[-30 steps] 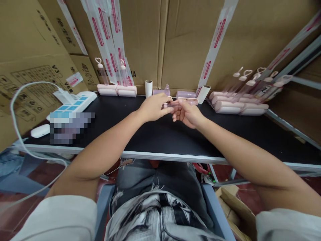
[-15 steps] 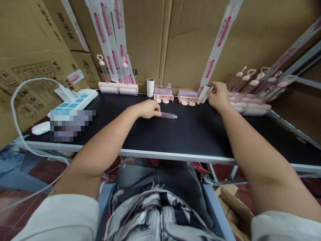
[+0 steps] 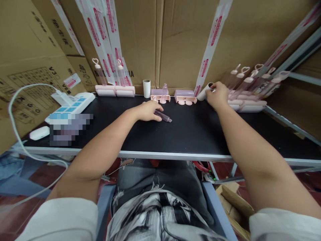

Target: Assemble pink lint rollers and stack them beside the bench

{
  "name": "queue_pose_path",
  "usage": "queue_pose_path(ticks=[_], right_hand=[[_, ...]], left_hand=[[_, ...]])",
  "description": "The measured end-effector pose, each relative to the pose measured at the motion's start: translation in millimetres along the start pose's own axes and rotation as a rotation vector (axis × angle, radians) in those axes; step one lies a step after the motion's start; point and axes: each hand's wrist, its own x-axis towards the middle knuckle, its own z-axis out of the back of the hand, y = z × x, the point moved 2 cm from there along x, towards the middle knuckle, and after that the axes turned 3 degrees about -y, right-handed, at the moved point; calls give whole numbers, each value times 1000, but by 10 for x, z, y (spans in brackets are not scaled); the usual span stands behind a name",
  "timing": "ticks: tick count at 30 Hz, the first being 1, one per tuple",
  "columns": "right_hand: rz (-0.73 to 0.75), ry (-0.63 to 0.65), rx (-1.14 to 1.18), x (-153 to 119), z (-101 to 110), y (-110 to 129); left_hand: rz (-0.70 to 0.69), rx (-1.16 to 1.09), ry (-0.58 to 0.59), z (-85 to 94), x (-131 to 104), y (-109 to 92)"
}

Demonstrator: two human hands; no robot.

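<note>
Nearest, low centre: grey ripped jeans (image 3: 135,177) before a black tabletop (image 3: 175,139). Mid-frame: one translucent tube (image 3: 165,116), lying aslant, its inner end between the spread thumb and forefinger of the left hand (image 3: 146,111); pinched or merely steadied, I cannot tell. Right of centre, well apart from it: the right hand (image 3: 218,96), fingers closed round the upper part of a white hollow cylinder (image 3: 203,93), which leans, probably from that grip. Behind, centre: two pink holders (image 3: 186,99) and an upright white cylinder (image 3: 146,89), seemingly lined up to stay within reach. Right: clustered pink rollers (image 3: 253,106) with heart-topped wands (image 3: 240,79), perhaps grouped to save room. Left: a matching pair (image 3: 105,90); a power strip (image 3: 80,103). Farthest: taped cardboard (image 3: 185,40).
</note>
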Motion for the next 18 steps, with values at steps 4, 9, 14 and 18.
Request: queue_pose_path(ticks=[4,9,14,18], right_hand=[[132,-142,285,-30,129,188],[-19,234,838,-470,34,611],[-169,727,1033,-1048,-77,1093],[-100,814,881,-1050,-114,1070]], left_hand=[[18,-8,-21,-19,-13,-18],[-74,-284,-334,-63,24,-10],[-280,-375,-592,-23,7,-159],[-367,-399,-725,54,-72,-264]])
